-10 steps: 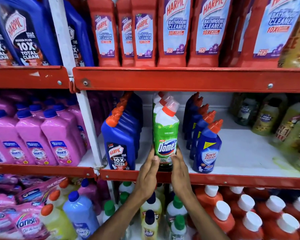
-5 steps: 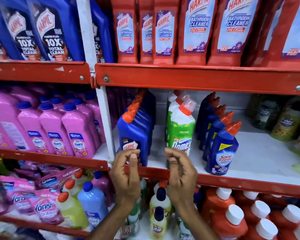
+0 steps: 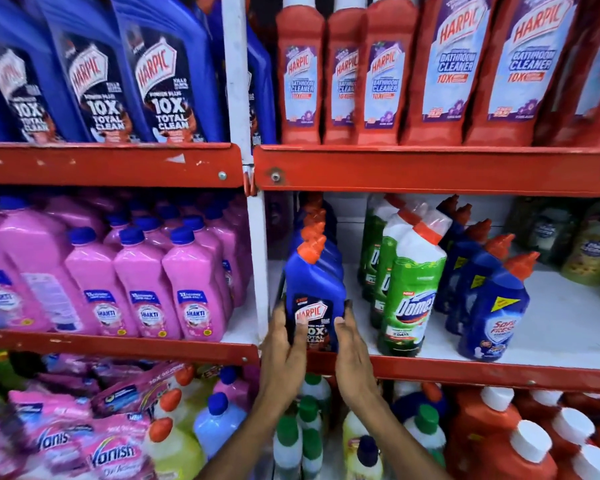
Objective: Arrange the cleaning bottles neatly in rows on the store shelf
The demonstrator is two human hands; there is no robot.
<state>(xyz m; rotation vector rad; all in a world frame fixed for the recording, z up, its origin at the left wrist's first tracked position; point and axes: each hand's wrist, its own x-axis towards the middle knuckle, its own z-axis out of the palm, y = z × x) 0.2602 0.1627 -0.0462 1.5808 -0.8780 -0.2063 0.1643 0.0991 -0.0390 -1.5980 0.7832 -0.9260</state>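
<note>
A blue Harpic bottle (image 3: 314, 292) with an orange cap stands at the front of its row on the middle shelf (image 3: 568, 327), just right of the white upright. My left hand (image 3: 283, 344) presses its left side and my right hand (image 3: 352, 348) its right side, low on the label. Right of it stands a row of green Domex bottles (image 3: 413, 289), then a row of dark blue Sani Fresh bottles (image 3: 492, 306).
Pink Shakti bottles (image 3: 146, 289) fill the left bay. Large blue and red Harpic bottles (image 3: 458, 64) line the shelf above. Below are Vanish pouches (image 3: 111, 448), green-capped and white-capped bottles. Olive bottles (image 3: 589, 251) stand at the far right. The red shelf lip (image 3: 465, 372) runs along the front.
Both hands left the green Domex bottle, dropped to the shelf lip, then moved left and took hold of the front blue Harpic bottle. The view shifted left.
</note>
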